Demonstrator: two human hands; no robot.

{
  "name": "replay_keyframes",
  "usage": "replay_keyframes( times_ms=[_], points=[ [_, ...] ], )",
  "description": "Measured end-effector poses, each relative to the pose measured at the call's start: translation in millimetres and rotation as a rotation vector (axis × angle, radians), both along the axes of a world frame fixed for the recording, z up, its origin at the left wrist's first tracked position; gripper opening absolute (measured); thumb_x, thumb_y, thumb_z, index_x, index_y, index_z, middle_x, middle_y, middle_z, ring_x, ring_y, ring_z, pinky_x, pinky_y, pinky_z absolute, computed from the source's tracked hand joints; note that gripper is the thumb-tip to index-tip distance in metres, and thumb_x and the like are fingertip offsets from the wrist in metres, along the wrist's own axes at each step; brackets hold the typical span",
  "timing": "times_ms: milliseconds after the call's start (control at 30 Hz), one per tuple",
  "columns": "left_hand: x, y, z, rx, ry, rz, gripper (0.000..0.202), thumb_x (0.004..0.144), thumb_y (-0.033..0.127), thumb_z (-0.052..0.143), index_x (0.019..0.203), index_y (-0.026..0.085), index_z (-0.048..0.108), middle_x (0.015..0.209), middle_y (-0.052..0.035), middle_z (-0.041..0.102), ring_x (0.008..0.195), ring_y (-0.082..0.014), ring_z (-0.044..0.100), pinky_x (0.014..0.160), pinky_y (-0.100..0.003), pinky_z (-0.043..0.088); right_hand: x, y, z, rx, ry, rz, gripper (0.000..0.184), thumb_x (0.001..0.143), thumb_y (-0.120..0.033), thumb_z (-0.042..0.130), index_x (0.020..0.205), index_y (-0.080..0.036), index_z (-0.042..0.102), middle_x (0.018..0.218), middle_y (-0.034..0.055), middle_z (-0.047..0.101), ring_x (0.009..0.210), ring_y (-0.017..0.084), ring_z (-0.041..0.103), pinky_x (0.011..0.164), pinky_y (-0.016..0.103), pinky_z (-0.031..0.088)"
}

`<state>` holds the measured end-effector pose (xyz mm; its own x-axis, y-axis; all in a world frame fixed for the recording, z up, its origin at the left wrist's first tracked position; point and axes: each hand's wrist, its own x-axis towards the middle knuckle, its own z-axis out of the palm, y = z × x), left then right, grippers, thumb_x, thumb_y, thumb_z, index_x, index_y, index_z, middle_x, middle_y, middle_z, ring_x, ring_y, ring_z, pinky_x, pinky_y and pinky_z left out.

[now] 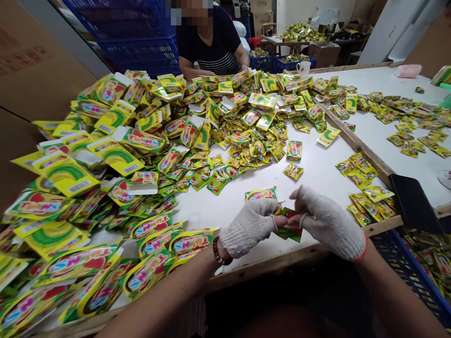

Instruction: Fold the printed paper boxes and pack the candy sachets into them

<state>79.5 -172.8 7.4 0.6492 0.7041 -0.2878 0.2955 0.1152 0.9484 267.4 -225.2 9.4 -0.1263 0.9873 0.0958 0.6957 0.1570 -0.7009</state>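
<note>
My left hand point(248, 225), in a light fingerless knit glove, is closed by the front edge of the table, its thumb pinching a green and red sachet point(291, 231). From the other side my right hand point(322, 220), gloved the same way, has its thumb and fingers closed on that sachet too. Just beyond my left knuckles is a yellow-green printed carton point(261, 193), partly hidden by the hand; whether the hand touches it I cannot tell. Past my hands lie a single small sachet point(293, 171) and a small upright carton point(294, 150).
A large heap of cartons point(116, 117) covers the left side, with loose sachets point(257, 145) at its edge. Wooden strips point(359, 143) border the white table point(207, 199). A black phone point(414, 202) rests at right above a blue crate point(405, 267). Another person point(218, 42) sits opposite.
</note>
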Motion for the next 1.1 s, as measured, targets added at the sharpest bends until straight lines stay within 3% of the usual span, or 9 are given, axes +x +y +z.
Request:
replay_keyframes(
  times_ms=[67,200,300,400,533,667,867,967,1100],
  points=[
    [0,-2,-2.7,0.081,-0.002,0.081,0.023,0.081,0.037,0.065,0.080,0.014,0.065,0.064,0.0011,0.057,0.053,-0.0085,0.045,0.049,-0.020,0.036,-3,-4,-14.0,0.036,0.208,-0.111,0.045,0.084,-0.030,0.061,0.127,-0.020,0.049,0.099,0.0069,0.068,0.084,0.020,0.065,0.072,0.030,0.053],
    [-2,-7,-4.3,0.332,-0.003,0.135,0.021,0.087,0.035,0.058,0.094,0.016,0.066,0.088,-0.0053,0.069,0.078,-0.0170,0.062,0.069,-0.028,0.051,-15,-11,-29.5,-0.207,0.519,-0.042,0.039,0.091,-0.035,0.049,0.126,-0.020,0.054,0.103,0.0079,0.069,0.078,0.018,0.067,0.062,0.028,0.056],
    [-7,4,-10.5,0.724,0.254,0.151,0.026,0.087,0.034,0.059,0.105,0.016,0.063,0.104,-0.0102,0.068,0.096,-0.0239,0.063,0.086,-0.038,0.051,-11,-10,-31.4,-0.218,0.479,-0.129,0.032,0.088,-0.034,0.050,0.114,-0.019,0.063,0.095,0.0059,0.070,0.064,0.015,0.064,0.055,0.027,0.054],
    [-10,25,-24.4,0.977,0.584,0.009,0.061,0.074,0.038,0.073,0.125,0.011,0.053,0.124,-0.0176,0.060,0.115,-0.0330,0.055,0.100,-0.048,0.044,3,-4,-31.2,-0.127,0.330,-0.197,0.026,0.088,-0.033,0.052,0.105,-0.019,0.066,0.091,0.0053,0.070,0.067,0.016,0.063,0.065,0.031,0.055],
    [-9,38,-36.2,0.977,0.798,-0.101,0.062,0.073,0.026,0.069,0.130,0.009,0.048,0.121,-0.0184,0.059,0.112,-0.0319,0.056,0.096,-0.044,0.047,13,5,-34.5,-0.038,0.300,-0.219,0.026,0.091,-0.038,0.052,0.104,-0.019,0.064,0.097,0.0070,0.071,0.086,0.022,0.067,0.076,0.035,0.055],
    [-10,21,-29.3,0.989,0.703,-0.086,0.047,0.070,0.021,0.063,0.115,0.015,0.054,0.114,-0.0136,0.057,0.107,-0.0289,0.055,0.091,-0.040,0.050,9,10,-39.0,0.066,0.254,-0.324,0.025,0.093,-0.039,0.052,0.104,-0.019,0.061,0.099,0.0081,0.070,0.087,0.022,0.067,0.076,0.034,0.054],
    [-8,0,-34.3,0.989,0.519,0.020,0.041,0.074,0.028,0.062,0.111,0.013,0.054,0.107,-0.0118,0.057,0.099,-0.0263,0.057,0.087,-0.039,0.052,10,12,-30.9,-0.086,0.153,-0.092,0.024,0.092,-0.038,0.051,0.090,-0.018,0.064,0.086,0.0033,0.071,0.079,0.018,0.064,0.070,0.028,0.049],
    [-7,0,-43.0,1.060,0.464,-0.028,0.043,0.075,0.031,0.064,0.113,0.013,0.055,0.105,-0.0120,0.058,0.096,-0.0271,0.058,0.083,-0.040,0.054,11,16,-25.2,-0.171,0.111,0.037,0.022,0.091,-0.033,0.050,0.088,-0.018,0.065,0.086,0.0017,0.071,0.078,0.017,0.063,0.070,0.027,0.047],
    [-11,3,-48.8,1.150,0.428,-0.073,0.045,0.078,0.032,0.063,0.117,0.012,0.055,0.105,-0.0130,0.060,0.094,-0.0279,0.059,0.081,-0.041,0.055,5,18,-19.5,-0.134,0.006,-0.032,0.012,0.085,-0.027,0.053,0.080,-0.019,0.062,0.073,0.0006,0.066,0.068,0.016,0.058,0.064,0.027,0.044]
  ],
)
